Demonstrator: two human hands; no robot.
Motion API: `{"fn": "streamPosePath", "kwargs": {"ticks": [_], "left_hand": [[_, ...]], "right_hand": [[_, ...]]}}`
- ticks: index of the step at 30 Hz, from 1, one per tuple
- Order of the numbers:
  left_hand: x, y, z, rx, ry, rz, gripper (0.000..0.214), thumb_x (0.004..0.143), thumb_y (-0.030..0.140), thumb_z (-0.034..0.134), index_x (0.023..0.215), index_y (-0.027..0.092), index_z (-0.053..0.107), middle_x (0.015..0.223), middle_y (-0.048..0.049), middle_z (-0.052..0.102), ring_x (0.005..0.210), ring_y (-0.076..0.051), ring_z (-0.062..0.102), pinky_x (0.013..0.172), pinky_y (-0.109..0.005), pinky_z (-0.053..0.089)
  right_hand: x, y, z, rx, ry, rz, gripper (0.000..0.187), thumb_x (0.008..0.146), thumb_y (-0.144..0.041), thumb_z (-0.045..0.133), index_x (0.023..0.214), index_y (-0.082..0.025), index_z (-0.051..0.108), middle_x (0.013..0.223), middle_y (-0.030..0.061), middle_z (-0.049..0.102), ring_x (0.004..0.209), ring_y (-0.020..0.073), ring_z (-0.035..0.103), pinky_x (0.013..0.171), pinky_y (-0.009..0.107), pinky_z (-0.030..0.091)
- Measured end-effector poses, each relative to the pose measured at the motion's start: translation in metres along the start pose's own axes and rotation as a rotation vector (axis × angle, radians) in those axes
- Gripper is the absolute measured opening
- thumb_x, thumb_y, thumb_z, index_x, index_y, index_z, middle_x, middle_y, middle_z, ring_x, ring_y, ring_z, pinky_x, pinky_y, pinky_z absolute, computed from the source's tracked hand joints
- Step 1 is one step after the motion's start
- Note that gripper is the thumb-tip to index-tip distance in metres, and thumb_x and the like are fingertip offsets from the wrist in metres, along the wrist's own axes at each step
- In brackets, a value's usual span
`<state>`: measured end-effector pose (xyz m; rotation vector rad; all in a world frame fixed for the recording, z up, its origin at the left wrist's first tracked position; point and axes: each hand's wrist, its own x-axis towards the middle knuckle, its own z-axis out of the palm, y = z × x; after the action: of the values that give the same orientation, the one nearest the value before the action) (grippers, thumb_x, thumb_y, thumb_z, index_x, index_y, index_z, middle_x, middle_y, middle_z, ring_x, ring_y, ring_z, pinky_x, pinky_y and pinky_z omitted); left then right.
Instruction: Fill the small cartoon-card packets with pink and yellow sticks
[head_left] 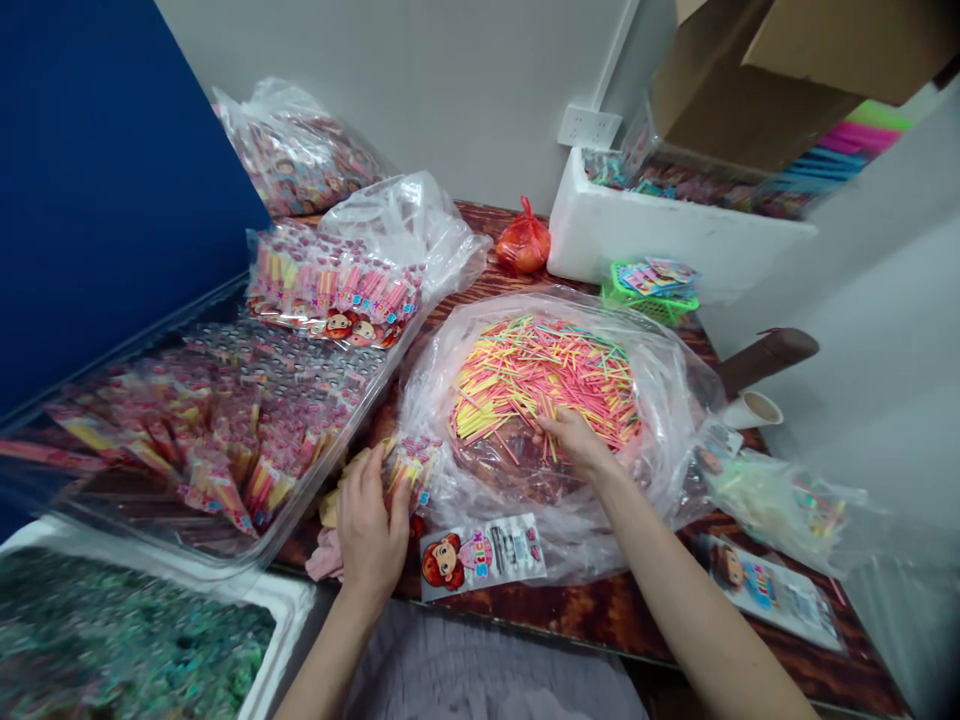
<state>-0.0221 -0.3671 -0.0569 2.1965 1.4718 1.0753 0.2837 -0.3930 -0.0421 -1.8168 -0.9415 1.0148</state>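
My left hand [371, 525] is at the table's front edge, its thumb and fingers curved around a small bunch of printed packets [415, 468] filled with coloured sticks. Its fingertips are partly hidden. My right hand [576, 440] reaches into a large clear plastic bag [431, 400], its fingers closed at the near side of a heap of thin pink, yellow and green sticks [551, 370]. A few sticks show at the fingertips. In front of the bag lies a flat printed "Stick" sachet [484, 555] with a cartoon girl on it.
To the left, a clear tray [330, 455] holds many filled packets, with a larger bag of packets [334, 285] on its far end. A foam box [289, 610] stands front left. Behind are a red bag [523, 243], a green basket [649, 302] and a white foam box [660, 225].
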Motion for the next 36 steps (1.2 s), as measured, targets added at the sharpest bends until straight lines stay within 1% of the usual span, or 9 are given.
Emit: {"fn": "streamPosePath", "kwargs": {"ticks": [3,5,10,16,19,22,26,30,36], "left_hand": [[0.003,0.018,-0.005,-0.009,0.028,0.032,0.05,0.092,0.032,0.051,0.14,0.019,0.041,0.137,-0.016,0.048,0.128,-0.03,0.044,0.108,-0.049,0.033],[0.006,0.032,-0.005,-0.062,0.021,0.061,0.048,0.092,0.029,0.051,0.139,0.021,0.042,0.137,-0.0143,0.048,0.128,-0.029,0.044,0.109,-0.048,0.034],[0.006,0.067,0.02,-0.216,-0.148,0.185,0.048,0.094,0.024,0.047,0.141,0.023,0.037,0.136,-0.0129,0.052,0.13,-0.026,0.046,0.108,-0.048,0.038],[0.006,0.102,0.067,-0.223,-0.465,0.482,0.065,0.095,0.028,0.045,0.151,0.016,0.015,0.154,-0.0176,0.032,0.143,-0.028,0.028,0.114,-0.053,0.03],[0.005,0.102,0.072,-0.195,-0.542,0.543,0.059,0.096,0.029,0.043,0.149,0.017,0.022,0.151,-0.0169,0.038,0.142,-0.027,0.031,0.114,-0.055,0.028],[0.0,0.091,0.059,-0.221,-0.49,0.442,0.051,0.096,0.027,0.042,0.145,0.019,0.031,0.146,-0.0163,0.044,0.136,-0.026,0.039,0.109,-0.051,0.036],[-0.015,0.074,0.035,-0.165,-0.564,0.354,0.025,0.095,0.024,0.046,0.118,0.019,0.056,0.11,-0.0113,0.064,0.103,-0.025,0.059,0.088,-0.042,0.049],[-0.027,0.066,0.03,-0.016,-0.684,0.406,0.03,0.087,0.028,0.062,0.114,0.019,0.057,0.107,-0.0103,0.061,0.099,-0.027,0.054,0.086,-0.045,0.046],[-0.028,0.063,0.043,-0.028,-0.618,0.33,0.009,0.084,0.026,0.064,0.087,0.02,0.058,0.088,-0.0053,0.059,0.087,-0.024,0.052,0.075,-0.038,0.043]], "right_hand": [[-0.012,0.004,0.002,0.323,-0.149,0.032,0.031,0.07,-0.045,0.068,0.08,-0.017,0.059,0.062,0.001,0.062,0.055,0.0153,0.059,0.052,0.026,0.045],[-0.022,0.01,0.009,0.467,-0.174,0.014,0.033,0.069,-0.044,0.072,0.085,-0.017,0.06,0.068,0.0018,0.064,0.062,0.0163,0.061,0.058,0.027,0.047],[-0.048,0.032,0.036,0.329,-0.081,-0.169,0.021,0.082,-0.04,0.063,0.085,-0.019,0.06,0.079,0.0008,0.065,0.072,0.0154,0.059,0.069,0.027,0.047],[-0.058,0.043,0.047,0.307,-0.048,-0.283,0.019,0.088,-0.039,0.057,0.094,-0.022,0.062,0.091,0.0018,0.066,0.086,0.0184,0.06,0.081,0.03,0.048],[-0.059,0.042,0.045,0.323,-0.044,-0.306,0.021,0.09,-0.038,0.054,0.103,-0.024,0.063,0.099,0.0021,0.067,0.091,0.0187,0.062,0.087,0.032,0.047],[-0.062,0.039,0.043,0.266,-0.037,-0.298,0.017,0.089,-0.035,0.056,0.096,-0.022,0.064,0.091,0.0019,0.067,0.087,0.0189,0.062,0.083,0.031,0.048],[-0.065,0.039,0.043,0.244,-0.039,-0.271,0.017,0.089,-0.036,0.056,0.09,-0.021,0.065,0.085,0.0019,0.067,0.083,0.0186,0.064,0.078,0.03,0.05],[-0.065,0.039,0.043,0.274,-0.026,-0.273,0.019,0.09,-0.037,0.055,0.096,-0.023,0.067,0.091,0.0038,0.067,0.085,0.0197,0.065,0.077,0.031,0.052],[-0.064,0.032,0.031,0.129,0.026,-0.404,0.02,0.092,-0.035,0.054,0.094,-0.023,0.07,0.09,0.0044,0.067,0.088,0.0201,0.063,0.083,0.032,0.048]]}}
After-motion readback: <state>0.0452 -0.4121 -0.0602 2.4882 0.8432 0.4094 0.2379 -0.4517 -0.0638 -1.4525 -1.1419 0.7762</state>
